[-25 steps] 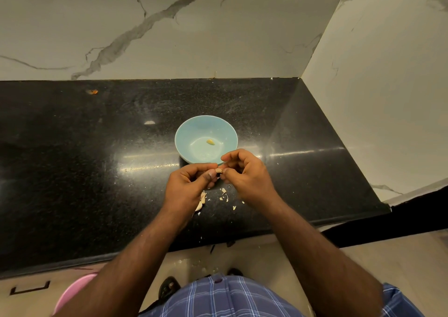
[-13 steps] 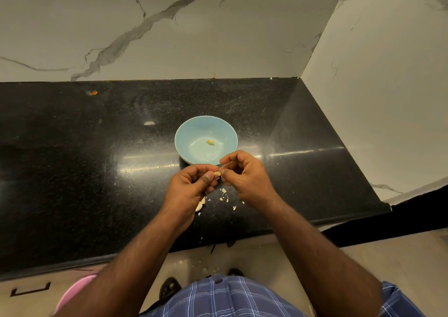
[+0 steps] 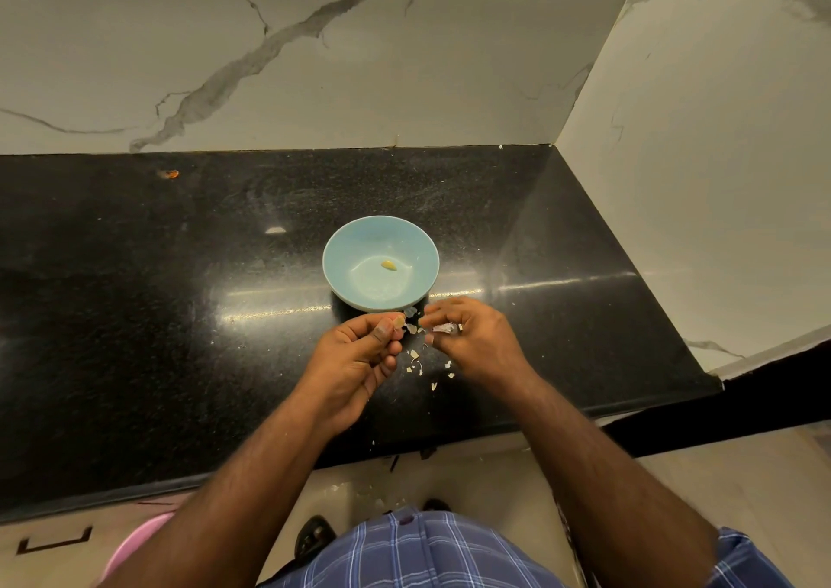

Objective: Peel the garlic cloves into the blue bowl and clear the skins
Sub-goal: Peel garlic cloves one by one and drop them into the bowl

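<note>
Papery pale garlic skin (image 3: pixel 445 328) sits pinched in the curled fingers of my right hand (image 3: pixel 472 340), a single torn flake pulled away to the right. My left hand (image 3: pixel 359 358) pinches one small tan garlic clove (image 3: pixel 398 321) between thumb and forefinger, the other fingers curled under it. My two hands are near each other but apart, both just in front of the bowl's near rim. Two or three loose bits of skin (image 3: pixel 410 327) show in the gap between my fingertips; I cannot tell whether they hang from the clove.

Below the hands, about six small pale skin scraps (image 3: pixel 416 362) lie scattered on the glossy black speckled stone counter (image 3: pixel 135 317).

One round light-blue bowl (image 3: pixel 341 268) stands on the counter just beyond my fingers, upright, with exactly one peeled yellowish clove (image 3: pixel 389 265) lying inside, right of its centre.

Farther out, one small orange speck (image 3: pixel 170 174) lies near the counter's back edge on the left, well apart from the bowl. White marble walls with grey veins (image 3: pixel 314 70) rise behind and to the right.
</note>
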A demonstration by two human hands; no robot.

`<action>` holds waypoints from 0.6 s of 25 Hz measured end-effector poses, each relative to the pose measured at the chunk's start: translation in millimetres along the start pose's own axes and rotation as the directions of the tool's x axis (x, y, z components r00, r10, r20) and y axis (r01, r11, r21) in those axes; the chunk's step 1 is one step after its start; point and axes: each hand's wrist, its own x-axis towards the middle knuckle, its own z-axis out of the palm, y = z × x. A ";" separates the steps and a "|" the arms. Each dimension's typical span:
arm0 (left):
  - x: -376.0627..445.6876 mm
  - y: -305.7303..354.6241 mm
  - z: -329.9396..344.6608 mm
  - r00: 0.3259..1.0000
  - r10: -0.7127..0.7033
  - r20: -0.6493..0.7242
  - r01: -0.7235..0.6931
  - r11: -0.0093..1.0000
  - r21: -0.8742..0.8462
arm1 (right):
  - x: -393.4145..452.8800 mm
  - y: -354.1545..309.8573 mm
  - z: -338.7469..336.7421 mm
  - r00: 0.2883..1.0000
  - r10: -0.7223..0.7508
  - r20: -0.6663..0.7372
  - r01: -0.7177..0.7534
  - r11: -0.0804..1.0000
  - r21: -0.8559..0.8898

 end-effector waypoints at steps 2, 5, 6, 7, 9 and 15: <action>-0.1 -0.4 0.8 1.000 -0.016 0.019 0.016 1.000 -0.026 | -1.1 -8.4 2.3 0.999 -0.020 0.026 0.013 0.972 0.235; -2.6 -0.2 3.0 0.995 -0.037 0.088 0.041 0.998 -0.046 | -6.0 -19.4 11.8 0.995 -0.043 0.095 -0.006 0.886 0.464; -3.5 -0.1 3.4 0.994 -0.038 0.099 0.040 0.999 -0.019 | -7.2 -20.2 15.7 0.995 -0.043 0.085 -0.004 0.872 0.489; -3.9 0.1 3.4 0.996 -0.034 0.088 0.032 0.999 0.028 | -7.8 -21.3 18.1 0.997 -0.041 0.066 0.002 0.860 0.510; -2.9 0.9 1.9 1.000 -0.005 0.024 0.001 0.991 0.133 | -7.2 -21.5 19.1 0.999 -0.046 0.022 0.028 0.862 0.506; -3.3 6.7 -2.7 0.997 0.080 -0.023 -0.076 0.988 0.134 | -6.9 -18.6 18.6 0.993 -0.105 -0.054 0.117 0.937 0.330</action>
